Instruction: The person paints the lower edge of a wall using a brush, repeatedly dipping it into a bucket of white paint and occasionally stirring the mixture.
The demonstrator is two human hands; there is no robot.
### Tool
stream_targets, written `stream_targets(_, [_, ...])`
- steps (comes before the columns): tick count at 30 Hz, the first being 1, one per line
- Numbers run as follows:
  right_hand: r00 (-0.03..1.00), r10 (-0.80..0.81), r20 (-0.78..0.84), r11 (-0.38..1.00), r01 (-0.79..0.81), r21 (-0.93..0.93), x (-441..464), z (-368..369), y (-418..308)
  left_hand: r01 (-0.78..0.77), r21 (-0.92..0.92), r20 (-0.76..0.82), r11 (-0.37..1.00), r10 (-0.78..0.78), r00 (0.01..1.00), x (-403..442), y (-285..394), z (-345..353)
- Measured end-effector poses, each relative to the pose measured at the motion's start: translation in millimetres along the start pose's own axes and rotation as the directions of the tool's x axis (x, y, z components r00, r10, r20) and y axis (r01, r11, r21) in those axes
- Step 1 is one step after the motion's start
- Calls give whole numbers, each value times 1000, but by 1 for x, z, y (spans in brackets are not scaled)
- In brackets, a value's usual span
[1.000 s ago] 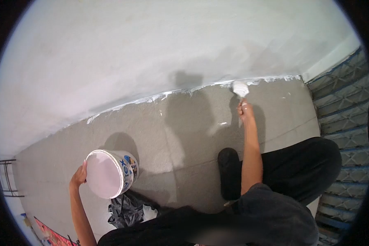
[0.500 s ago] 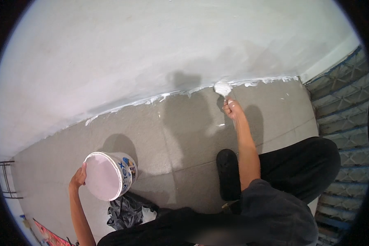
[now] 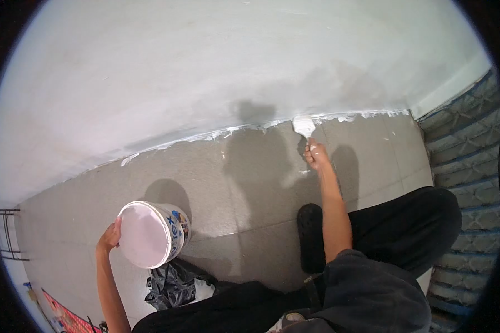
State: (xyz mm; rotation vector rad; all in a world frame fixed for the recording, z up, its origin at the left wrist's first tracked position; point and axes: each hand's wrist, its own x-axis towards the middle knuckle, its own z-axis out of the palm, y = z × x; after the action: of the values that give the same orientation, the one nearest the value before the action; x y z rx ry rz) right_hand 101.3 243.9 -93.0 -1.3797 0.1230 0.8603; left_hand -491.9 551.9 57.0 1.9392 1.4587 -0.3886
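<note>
My right hand (image 3: pixel 316 154) is closed around the handle of a paintbrush (image 3: pixel 304 125) coated in white paint. Its bristles touch the foot of the pale wall (image 3: pixel 205 83), where an uneven white paint line runs along the floor joint. At lower left, my left hand (image 3: pixel 110 235) grips the rim of a white paint bucket (image 3: pixel 176 232). The bucket is tilted, its opening turned up toward me, and its inside looks pale pinkish white. My left fingers lie over the near left side of the rim, and part of the thumb is hidden.
A black plastic bag (image 3: pixel 175 286) lies beside the bucket, by my leg. Grey floor tiles (image 3: pixel 261 194) carry small white paint spots. A ribbed metal shutter (image 3: pixel 466 183) stands on the right. A dark metal rack (image 3: pixel 6 233) and a red patterned item (image 3: pixel 66 313) are at far left.
The brush and my right hand sit slightly lower and to the right in view, partly because the camera shifted. The bucket stays in my left hand.
</note>
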Motion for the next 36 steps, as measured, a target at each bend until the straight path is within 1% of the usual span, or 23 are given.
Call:
stream_targets(2, [998,35,57,999,-34,-14,-5,21,6,-19,16,-61,1000,20,998,1,-5,4])
stream_targets(5, [992,67,110,998,-68,2,-8,45,17,35,48,59,998,-37,998,-2,5,-3])
stream_targets(8, [980,115,160,993,-117,4,-12,67,25,84,11,14,996,-84,996,8,-13,3])
stream_targets(12, [927,244,284,965,-261,23,-22,98,41,45,7,1,999,-45,999,4,-8,4])
stream_targets(15, [926,176,334,967,-226,118,-35,112,53,49,-2,34,999,-49,998,-2,4,1])
stream_targets(18, [973,113,201,972,-150,181,-65,110,41,42,10,51,999,-42,998,5,-4,2])
stream_targets(20, [983,108,150,982,-129,136,-58,97,37,38,21,64,999,-40,997,11,-14,3])
stream_targets(21, [987,101,123,987,-116,115,-53,93,36,40,8,36,999,-40,999,8,-13,3])
stream_targets(23, [986,94,135,990,-107,89,-35,89,43,36,-16,-24,999,-36,999,1,-2,6])
stream_targets(27, [984,73,166,996,-81,42,-32,114,51,58,35,40,998,-60,997,3,-4,4])
stream_targets(29, [982,98,162,994,-103,22,-31,130,59,53,52,66,997,-56,996,7,-10,4])
stream_targets(33, [976,132,172,991,-134,0,-35,165,74,41,-2,62,999,-40,997,4,-2,1])
stream_targets(36, [940,204,275,977,-215,11,-41,189,86,39,-23,23,999,-39,999,-5,10,5])
